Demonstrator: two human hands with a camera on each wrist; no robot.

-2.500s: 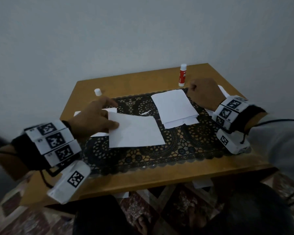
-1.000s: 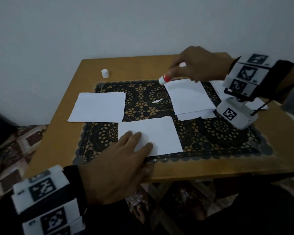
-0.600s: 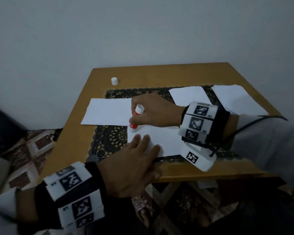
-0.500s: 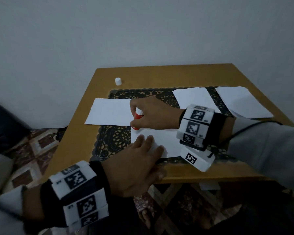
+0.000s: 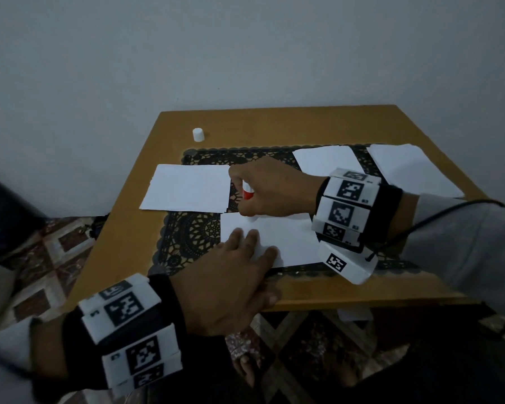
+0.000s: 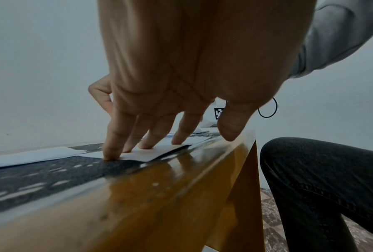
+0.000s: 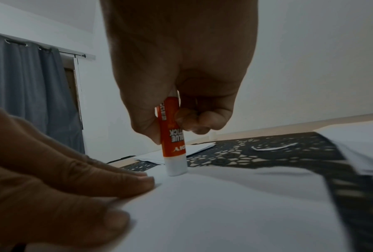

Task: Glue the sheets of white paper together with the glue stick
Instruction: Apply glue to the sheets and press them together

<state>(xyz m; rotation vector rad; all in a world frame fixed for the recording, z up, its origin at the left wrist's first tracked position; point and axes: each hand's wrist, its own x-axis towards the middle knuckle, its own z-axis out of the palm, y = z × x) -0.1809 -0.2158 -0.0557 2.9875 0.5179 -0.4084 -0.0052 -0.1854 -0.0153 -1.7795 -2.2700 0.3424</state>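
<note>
- Your right hand (image 7: 181, 81) curls its grip round the glue stick (image 7: 172, 143), upright, tip touching the near sheet (image 5: 286, 240).
- Your left hand (image 5: 231, 287) presses that sheet with straight fingers (image 6: 114, 136) onto the surface (image 5: 123, 228).

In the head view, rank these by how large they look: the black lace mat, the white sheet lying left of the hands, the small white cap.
1. Black lace table mat.
2. White rectangular paper sheet left of the hands.
3. Small white cylindrical plastic cap, farthest from the camera, yet plainly smallest.
</note>
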